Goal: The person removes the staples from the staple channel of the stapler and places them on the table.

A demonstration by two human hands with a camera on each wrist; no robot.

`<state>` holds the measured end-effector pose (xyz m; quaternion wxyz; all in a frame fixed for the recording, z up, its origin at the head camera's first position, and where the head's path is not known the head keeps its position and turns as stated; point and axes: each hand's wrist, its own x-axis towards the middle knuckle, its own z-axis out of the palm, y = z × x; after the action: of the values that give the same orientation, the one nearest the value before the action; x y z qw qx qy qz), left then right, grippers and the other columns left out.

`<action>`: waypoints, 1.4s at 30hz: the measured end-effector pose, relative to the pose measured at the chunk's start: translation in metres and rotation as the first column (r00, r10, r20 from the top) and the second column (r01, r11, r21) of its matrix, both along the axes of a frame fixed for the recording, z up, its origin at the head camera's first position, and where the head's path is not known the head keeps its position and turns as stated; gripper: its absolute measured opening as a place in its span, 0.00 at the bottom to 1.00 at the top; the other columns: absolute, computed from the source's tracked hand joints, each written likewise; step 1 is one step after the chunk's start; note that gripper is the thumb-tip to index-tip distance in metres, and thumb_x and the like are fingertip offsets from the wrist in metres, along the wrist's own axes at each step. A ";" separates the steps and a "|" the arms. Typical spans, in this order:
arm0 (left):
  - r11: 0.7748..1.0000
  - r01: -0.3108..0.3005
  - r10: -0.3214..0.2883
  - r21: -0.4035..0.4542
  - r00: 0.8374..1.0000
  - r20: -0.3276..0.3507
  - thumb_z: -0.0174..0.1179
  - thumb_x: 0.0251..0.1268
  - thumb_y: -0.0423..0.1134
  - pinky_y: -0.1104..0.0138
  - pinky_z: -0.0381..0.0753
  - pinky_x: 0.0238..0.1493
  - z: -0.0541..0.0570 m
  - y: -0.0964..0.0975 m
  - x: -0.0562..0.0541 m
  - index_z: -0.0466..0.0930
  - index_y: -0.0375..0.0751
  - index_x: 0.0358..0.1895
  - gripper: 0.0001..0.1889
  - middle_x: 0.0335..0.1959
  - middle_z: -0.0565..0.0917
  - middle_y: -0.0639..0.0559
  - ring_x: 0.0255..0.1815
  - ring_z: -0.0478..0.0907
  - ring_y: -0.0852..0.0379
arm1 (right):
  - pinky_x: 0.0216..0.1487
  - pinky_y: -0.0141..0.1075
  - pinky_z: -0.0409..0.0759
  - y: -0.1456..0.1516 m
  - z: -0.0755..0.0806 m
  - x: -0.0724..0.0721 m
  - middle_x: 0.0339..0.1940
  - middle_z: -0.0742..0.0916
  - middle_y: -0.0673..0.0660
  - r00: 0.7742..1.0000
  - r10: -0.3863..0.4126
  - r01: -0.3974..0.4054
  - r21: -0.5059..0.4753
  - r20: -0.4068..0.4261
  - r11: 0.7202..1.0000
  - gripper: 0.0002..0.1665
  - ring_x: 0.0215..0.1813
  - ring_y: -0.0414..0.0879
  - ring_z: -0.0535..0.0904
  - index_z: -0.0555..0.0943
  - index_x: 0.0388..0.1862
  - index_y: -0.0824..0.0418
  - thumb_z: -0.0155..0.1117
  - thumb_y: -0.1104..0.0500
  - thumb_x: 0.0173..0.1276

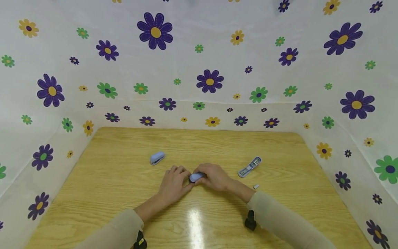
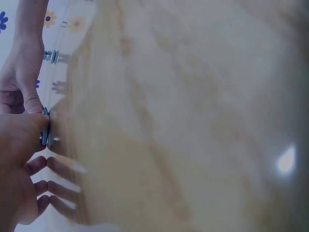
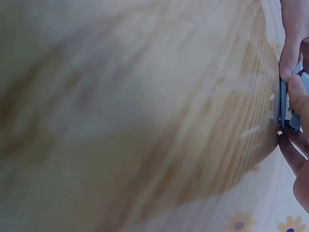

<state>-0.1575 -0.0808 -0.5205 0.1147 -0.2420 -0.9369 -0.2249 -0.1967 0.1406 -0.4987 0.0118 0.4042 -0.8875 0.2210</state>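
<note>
A small light-blue stapler [image 1: 196,177] is between my two hands, low over the wooden table. My right hand [image 1: 214,176] grips it from the right, thumb on the near side and fingers over the far side. At its left end, my left hand [image 1: 174,180] pinches it between thumb and forefinger, while the other fingers reach down to the tabletop. In the right wrist view the stapler's base [image 3: 283,104] lies along the table, with the upper part angled away from it. The hands hide much of the stapler.
Another light-blue stapler [image 1: 157,158] stands closed at the back left. To the right lies a stapler opened out flat [image 1: 249,167], with a small strip of staples [image 1: 256,186] near it. A flowered cloth [image 1: 186,69] walls in the wooden table [image 1: 124,145].
</note>
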 end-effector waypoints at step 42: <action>0.998 -0.040 0.040 -0.051 0.999 -0.002 0.76 0.62 0.55 0.54 0.80 0.48 0.005 0.007 -0.002 0.89 0.50 0.40 0.14 0.42 0.87 0.52 0.44 0.78 0.51 | 0.55 0.41 0.86 0.031 0.025 -0.009 0.48 0.90 0.45 0.966 -0.205 0.197 0.064 0.158 0.978 0.16 0.52 0.42 0.87 0.85 0.48 0.49 0.78 0.46 0.66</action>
<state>-0.1598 -0.0738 -0.5153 0.1133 -0.2261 -0.9469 -0.1984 -0.2057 0.1713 -0.4734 -0.0486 0.2927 -0.9269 0.2300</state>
